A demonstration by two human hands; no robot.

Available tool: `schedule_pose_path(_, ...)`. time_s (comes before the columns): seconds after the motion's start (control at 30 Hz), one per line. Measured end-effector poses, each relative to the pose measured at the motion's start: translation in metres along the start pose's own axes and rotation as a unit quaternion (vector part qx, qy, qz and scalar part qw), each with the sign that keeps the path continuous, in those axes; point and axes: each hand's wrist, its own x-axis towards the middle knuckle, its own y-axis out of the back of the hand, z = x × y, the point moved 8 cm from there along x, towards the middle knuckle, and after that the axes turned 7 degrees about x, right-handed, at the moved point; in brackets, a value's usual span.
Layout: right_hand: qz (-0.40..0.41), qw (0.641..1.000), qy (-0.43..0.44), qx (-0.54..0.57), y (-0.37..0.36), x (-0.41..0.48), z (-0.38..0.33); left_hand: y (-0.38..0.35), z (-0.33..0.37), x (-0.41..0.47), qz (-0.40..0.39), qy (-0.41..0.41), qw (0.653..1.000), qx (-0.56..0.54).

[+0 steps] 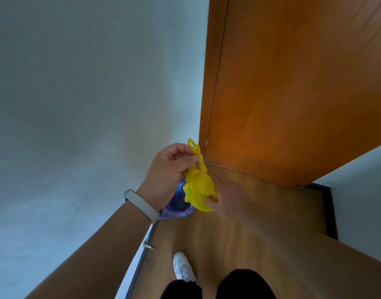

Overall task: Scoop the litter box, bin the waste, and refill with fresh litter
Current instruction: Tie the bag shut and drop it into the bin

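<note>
Head view, single entry.

Item: yellow plastic bag (198, 186), small, crumpled, knotted handles uppermost. Position: centre frame, carried in the air over the wooden floor (239, 234).

Left hand (170, 171), at 9 o'clock of the bag: fingers closed, pinching the handle loops at the top. Judged purpose: keeps the neck shut and the load hanging clear of the body. A pale wristband (141, 205) sits on that wrist.

Right hand (224, 197), at 3 to 4 o'clock of the bag: blurred; fingertips seem to press the bag's lower edge, but whether they are clamped on it cannot be told. Likely steadying the underside.

Purple-lined bin (177, 207): on the floor at 7 o'clock of the bag, partly hidden behind the left hand, against the grey wall (88, 104). Judged to be where the waste goes; the bag is near its mouth, not yet in.

Surroundings: wooden door (293, 83) at 1 o'clock, near the bag. White shoe (183, 268) at 6 o'clock.

Litter box, scoop, fresh litter: not in view.
</note>
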Motion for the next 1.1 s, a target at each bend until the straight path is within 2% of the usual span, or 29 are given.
schedule_pose_path(0.17,-0.015,0.999,0.003,0.049,-0.031,0.061,0.029,0.024,-0.03,0.071,0.034,0.038,0.998,-0.024)
schedule_pose_path(0.37,-0.078,0.992,0.04,0.087,-0.112,0.115,0.09,0.056,-0.104,0.141,0.092,0.076,0.993,-0.022)
schedule_pose_path(0.53,-0.112,0.987,0.068,0.09,-0.2,0.143,0.146,0.087,-0.198,0.181,0.155,0.123,0.979,-0.039)
schedule_pose_path(0.87,-0.175,0.974,0.098,0.106,-0.393,0.152,0.246,0.142,-0.4,0.241,0.205,0.184,0.958,-0.078)
schedule_pose_path(1.1,-0.262,0.961,0.089,0.015,-0.502,0.131,0.297,0.181,-0.544,0.26,0.211,0.257,0.943,0.0)
